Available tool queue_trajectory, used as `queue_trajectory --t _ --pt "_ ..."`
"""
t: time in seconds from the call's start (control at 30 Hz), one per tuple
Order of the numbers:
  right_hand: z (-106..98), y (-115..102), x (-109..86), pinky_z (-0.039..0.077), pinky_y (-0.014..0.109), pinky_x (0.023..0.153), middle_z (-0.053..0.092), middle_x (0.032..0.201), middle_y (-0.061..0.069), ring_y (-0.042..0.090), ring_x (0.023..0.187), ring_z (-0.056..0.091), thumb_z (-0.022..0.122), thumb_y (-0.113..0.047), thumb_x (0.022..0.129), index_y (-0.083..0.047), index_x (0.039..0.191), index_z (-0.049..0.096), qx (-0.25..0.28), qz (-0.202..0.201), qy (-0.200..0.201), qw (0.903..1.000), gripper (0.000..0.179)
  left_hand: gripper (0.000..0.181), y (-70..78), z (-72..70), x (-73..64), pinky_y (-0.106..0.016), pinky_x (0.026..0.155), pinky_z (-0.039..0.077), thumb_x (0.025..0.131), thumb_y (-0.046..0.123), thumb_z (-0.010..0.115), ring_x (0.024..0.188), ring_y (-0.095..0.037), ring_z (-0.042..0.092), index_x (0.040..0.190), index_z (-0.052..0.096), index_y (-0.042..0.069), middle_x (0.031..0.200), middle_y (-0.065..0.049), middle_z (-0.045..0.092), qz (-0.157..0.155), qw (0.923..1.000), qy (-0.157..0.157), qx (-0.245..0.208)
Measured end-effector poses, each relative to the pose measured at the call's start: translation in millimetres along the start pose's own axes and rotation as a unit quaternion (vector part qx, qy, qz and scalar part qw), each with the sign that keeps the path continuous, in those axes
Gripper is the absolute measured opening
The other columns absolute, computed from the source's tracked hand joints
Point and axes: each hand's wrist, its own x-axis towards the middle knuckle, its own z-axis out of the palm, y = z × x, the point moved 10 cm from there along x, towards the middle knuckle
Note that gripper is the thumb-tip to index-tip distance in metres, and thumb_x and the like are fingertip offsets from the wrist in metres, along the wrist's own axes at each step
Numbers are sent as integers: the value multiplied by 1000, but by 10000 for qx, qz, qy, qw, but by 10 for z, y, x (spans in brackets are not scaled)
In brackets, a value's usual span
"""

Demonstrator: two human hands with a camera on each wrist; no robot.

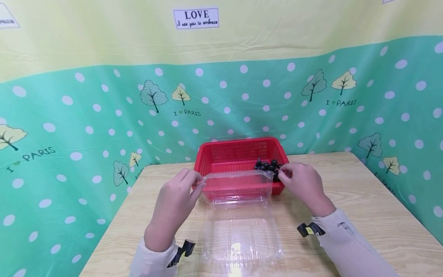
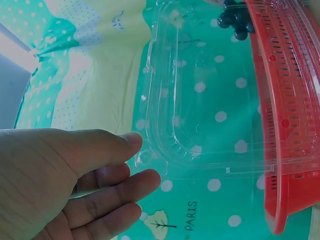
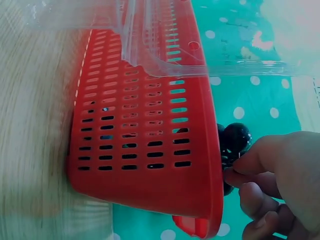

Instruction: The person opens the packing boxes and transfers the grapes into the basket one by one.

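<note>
Hands at the clear box and the red basket
Left hand (image 1: 176,192) relaxed, fingertips touching the clear box (image 1: 238,215) — right hand (image 1: 302,184) pinches dark grapes (image 1: 268,166) in the red basket (image 1: 238,154).

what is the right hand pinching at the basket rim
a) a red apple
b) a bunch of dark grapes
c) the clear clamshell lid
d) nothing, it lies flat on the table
b: the right hand pinches the dark grapes at the rim of the red basket, while the left hand touches the clear clamshell box.
</note>
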Motion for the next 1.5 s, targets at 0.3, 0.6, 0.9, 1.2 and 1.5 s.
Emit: queue_trajectory --t 0.3,0.6,0.9,1.2,1.5 --pt "170 143 -9 38 30 51 70 88 9 20 66 54 69 -23 92 -12 102 81 -12 482 -628 9969 19 26 2 -5 8 -30 69 62 78 12 91 75 -17 71 95 71 8 90 -6 70 22 10000 -20 83" --pt "288 184 -22 42 31 55 68 93 12 23 73 55 70 -21 92 -10 105 81 2 553 -885 9945 20 27 0 2 4 -31 71 62 77 11 92 76 -18 72 94 71 8 91 -5 70 -19 10000 -47 7" --pt "285 1 30 55 42 72 68 100 9 24 84 60 70 -23 96 -11 101 79 305 -118 -644 9974 16 26 -3 -6 13 -30 71 62 76 13 92 72 -17 70 93 72 9 91 -5 69 -5 9999 -47 109" --pt "362 -26 -20 56 42 74 66 98 6 22 85 59 71 -24 95 -11 103 79 141 -193 -894 9957 17 24 -2 -9 2 -28 68 61 78 11 91 70 -16 70 92 72 9 90 -3 69 30 10000 -38 62" --pt "381 -30 -20 55 43 76 67 97 5 24 88 59 68 -25 96 -11 100 79 93 -167 -981 9950 18 23 -5 -14 1 -28 64 60 77 11 91 69 -16 70 93 73 9 89 -3 69 41 10000 -14 67"
